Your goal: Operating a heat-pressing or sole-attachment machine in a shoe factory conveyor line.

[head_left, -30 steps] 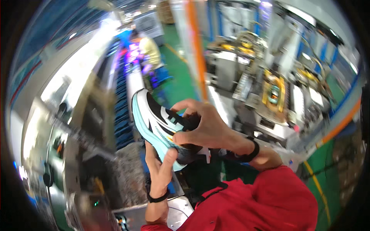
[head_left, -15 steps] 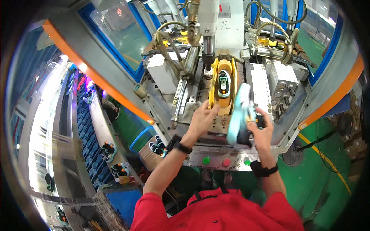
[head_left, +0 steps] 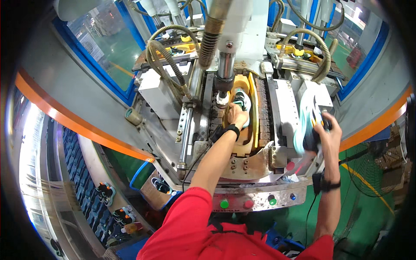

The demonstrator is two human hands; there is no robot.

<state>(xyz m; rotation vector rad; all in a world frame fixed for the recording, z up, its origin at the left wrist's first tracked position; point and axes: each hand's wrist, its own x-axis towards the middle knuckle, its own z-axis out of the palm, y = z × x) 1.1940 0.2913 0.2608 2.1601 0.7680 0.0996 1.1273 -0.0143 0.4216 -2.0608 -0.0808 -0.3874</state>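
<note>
A mint, black and white sneaker [head_left: 241, 98] lies in a yellow, shoe-shaped cradle [head_left: 253, 130] at the middle of the machine. My left hand [head_left: 237, 115] reaches into the cradle, its fingers closed on the sneaker's near end and hiding part of it. Off to the right, my right hand [head_left: 328, 135] grips a second sneaker [head_left: 307, 123] in mint and black, held up in the air and blurred by motion. Each wrist wears a black band.
A vertical press rod [head_left: 225, 67] stands just left of the cradle, beside ribbed hoses [head_left: 210, 41]. Coloured push buttons [head_left: 248, 204] line the front panel. At the left, a blue-rimmed crate [head_left: 151, 187] holds shoes, and more shoes [head_left: 105, 193] sit along a conveyor.
My left hand has moved from the cradle's edge onto the sneaker inside it. My right hand has carried the other sneaker away to the right. The view has shifted too.
</note>
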